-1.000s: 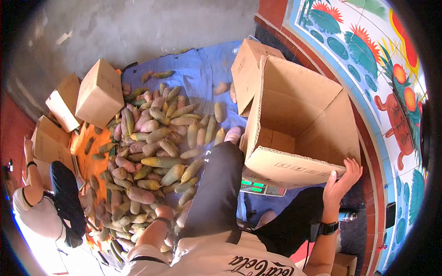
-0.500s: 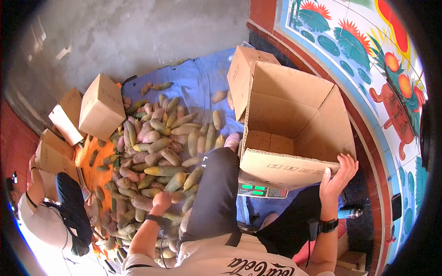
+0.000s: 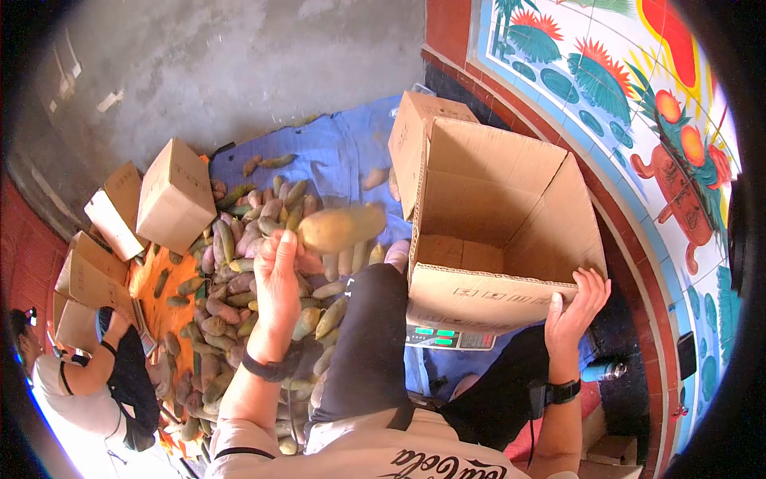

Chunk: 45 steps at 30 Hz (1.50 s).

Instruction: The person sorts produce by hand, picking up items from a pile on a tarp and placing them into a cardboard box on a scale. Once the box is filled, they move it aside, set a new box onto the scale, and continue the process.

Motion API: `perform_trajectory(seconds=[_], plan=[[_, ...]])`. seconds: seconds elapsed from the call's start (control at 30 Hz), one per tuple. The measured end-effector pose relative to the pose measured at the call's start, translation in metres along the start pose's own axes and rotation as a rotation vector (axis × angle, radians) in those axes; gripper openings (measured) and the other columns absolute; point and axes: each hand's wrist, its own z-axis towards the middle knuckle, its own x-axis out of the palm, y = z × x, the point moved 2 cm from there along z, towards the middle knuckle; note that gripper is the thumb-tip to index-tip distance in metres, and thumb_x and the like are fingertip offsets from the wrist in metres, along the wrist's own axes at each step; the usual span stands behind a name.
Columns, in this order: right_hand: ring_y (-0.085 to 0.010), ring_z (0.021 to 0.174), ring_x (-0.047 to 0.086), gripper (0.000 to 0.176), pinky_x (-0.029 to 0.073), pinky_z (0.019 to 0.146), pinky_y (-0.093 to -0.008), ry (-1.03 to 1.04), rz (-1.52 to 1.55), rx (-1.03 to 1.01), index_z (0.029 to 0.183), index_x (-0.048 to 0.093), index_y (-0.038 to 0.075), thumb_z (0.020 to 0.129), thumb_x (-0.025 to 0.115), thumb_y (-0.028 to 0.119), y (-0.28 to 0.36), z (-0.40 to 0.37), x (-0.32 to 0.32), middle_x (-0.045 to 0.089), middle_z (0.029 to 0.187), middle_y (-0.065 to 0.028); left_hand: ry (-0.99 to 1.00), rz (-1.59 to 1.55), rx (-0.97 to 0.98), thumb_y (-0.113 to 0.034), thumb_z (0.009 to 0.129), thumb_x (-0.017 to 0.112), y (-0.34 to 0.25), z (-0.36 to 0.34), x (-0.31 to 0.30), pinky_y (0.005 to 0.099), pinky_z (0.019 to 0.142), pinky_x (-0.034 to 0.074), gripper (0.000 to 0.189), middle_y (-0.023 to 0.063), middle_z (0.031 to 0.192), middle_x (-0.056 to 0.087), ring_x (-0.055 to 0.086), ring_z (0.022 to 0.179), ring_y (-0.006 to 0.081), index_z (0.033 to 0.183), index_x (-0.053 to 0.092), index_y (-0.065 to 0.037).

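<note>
Raised over the pile, my left hand (image 3: 279, 267) holds a large yellowish-green, elongated vegetable (image 3: 341, 228) by one end; the vegetable is blurred. My right hand (image 3: 578, 302) grips the near right edge of an open cardboard box (image 3: 479, 299), thumb outside. The box's visible inside bottom is bare. It rests over a scale with a green lit display (image 3: 450, 338). Many green and pinkish long vegetables (image 3: 239, 283) lie heaped to the left of my knee.
A second box (image 3: 427, 128) stands behind the open one. At left are more cartons (image 3: 177, 198) and a crouching co-worker (image 3: 88, 399). A blue sheet (image 3: 327, 152) and an orange sheet (image 3: 148, 287) lie under the vegetables. A bottle (image 3: 604, 371) is at the right.
My left hand has risen from the pile with the large vegetable in it. My right hand still holds the box edge. The co-worker's arm has moved toward their knee.
</note>
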Motion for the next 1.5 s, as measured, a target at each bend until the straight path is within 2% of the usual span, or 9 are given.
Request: perform_trajectory(seconds=[0.1, 0.33, 0.43, 0.53, 0.63, 1.17, 1.27, 1.37, 1.5], plan=[[-0.034, 0.113, 0.041, 0.04, 0.018, 0.106, -0.0547, 0.001, 0.001, 0.006, 0.114, 0.044, 0.0, 0.087, 0.048, 0.03, 0.0, 0.0, 0.0, 0.047, 0.114, -0.0171, -0.052, -0.204, 0.155, -0.02, 0.096, 0.045, -0.013, 0.008, 0.026, 0.0291, 0.061, 0.05, 0.02, 0.0036, 0.061, 0.055, 0.057, 0.056, 0.0162, 0.083, 0.051, -0.006], [-0.0345, 0.112, 0.042, 0.04, 0.019, 0.105, -0.056, -0.002, 0.006, 0.008, 0.113, 0.045, 0.001, 0.084, 0.051, 0.028, 0.0, 0.0, 0.001, 0.048, 0.113, -0.0172, 0.361, -0.05, 0.123, -0.021, 0.097, 0.044, -0.027, -0.001, 0.102, 0.0267, 0.063, 0.046, 0.025, 0.0044, 0.07, 0.062, 0.056, 0.066, 0.009, 0.082, 0.054, -0.003], [-0.0345, 0.112, 0.042, 0.04, 0.019, 0.105, -0.056, 0.005, 0.011, 0.017, 0.113, 0.045, 0.001, 0.083, 0.052, 0.027, 0.0, -0.001, -0.001, 0.048, 0.113, -0.017, 0.439, 0.326, 0.545, -0.013, 0.091, 0.051, -0.021, 0.002, 0.126, 0.0319, 0.057, 0.046, 0.019, 0.0087, 0.072, 0.06, 0.057, 0.06, 0.0238, 0.077, 0.054, 0.0], [-0.0343, 0.113, 0.042, 0.041, 0.019, 0.105, -0.0561, 0.009, 0.016, 0.02, 0.113, 0.045, 0.001, 0.081, 0.054, 0.024, 0.0, 0.0, -0.001, 0.048, 0.113, -0.0167, 0.504, 0.602, 0.71, -0.01, 0.085, 0.055, -0.01, -0.003, 0.146, 0.0404, 0.06, 0.048, 0.015, 0.0145, 0.074, 0.056, 0.057, 0.069, 0.0339, 0.074, 0.054, -0.001], [-0.0341, 0.113, 0.041, 0.042, 0.019, 0.105, -0.0563, 0.026, 0.012, 0.025, 0.113, 0.045, 0.001, 0.079, 0.055, 0.022, 0.001, -0.001, -0.002, 0.048, 0.113, -0.0163, 0.493, 0.762, 0.931, -0.009, 0.078, 0.058, 0.003, -0.009, 0.159, 0.0387, 0.064, 0.044, 0.016, 0.0099, 0.064, 0.052, 0.056, 0.063, 0.0285, 0.065, 0.049, -0.006], [-0.0333, 0.114, 0.041, 0.042, 0.018, 0.106, -0.0565, 0.025, 0.008, 0.016, 0.114, 0.044, 0.001, 0.079, 0.055, 0.022, 0.002, -0.002, -0.001, 0.048, 0.114, -0.0159, 0.485, 0.888, 0.909, -0.012, 0.076, 0.062, 0.006, -0.014, 0.153, 0.0416, 0.079, 0.043, 0.017, 0.0071, 0.059, 0.053, 0.056, 0.062, 0.0257, 0.062, 0.053, -0.007], [-0.0337, 0.114, 0.041, 0.041, 0.018, 0.105, -0.0563, 0.036, -0.002, 0.008, 0.114, 0.044, 0.001, 0.081, 0.053, 0.023, 0.0, -0.003, 0.0, 0.048, 0.114, -0.0162, 0.474, 0.738, 0.825, -0.009, 0.077, 0.061, 0.005, -0.016, 0.147, 0.0421, 0.081, 0.043, 0.01, 0.0094, 0.071, 0.058, 0.058, 0.072, 0.0268, 0.07, 0.057, -0.004], [-0.0341, 0.114, 0.041, 0.04, 0.018, 0.105, -0.0559, 0.03, 0.004, 0.007, 0.114, 0.044, 0.001, 0.084, 0.051, 0.025, 0.001, -0.001, 0.0, 0.048, 0.114, -0.0166, 0.332, 0.428, 0.756, -0.004, 0.079, 0.057, 0.002, -0.014, 0.121, 0.0423, 0.085, 0.042, 0.005, 0.0159, 0.107, 0.058, 0.055, 0.096, 0.0321, 0.083, 0.058, -0.002], [-0.0343, 0.114, 0.04, 0.04, 0.018, 0.105, -0.0551, 0.032, -0.014, 0.0, 0.115, 0.043, 0.0, 0.086, 0.049, 0.028, 0.0, -0.001, 0.001, 0.047, 0.114, -0.0171, 0.185, 0.573, 0.671, -0.005, 0.082, 0.054, 0.019, 0.0, 0.073, 0.0374, 0.087, 0.042, 0.008, 0.0163, 0.107, 0.058, 0.055, 0.098, 0.029, 0.086, 0.058, 0.0]])
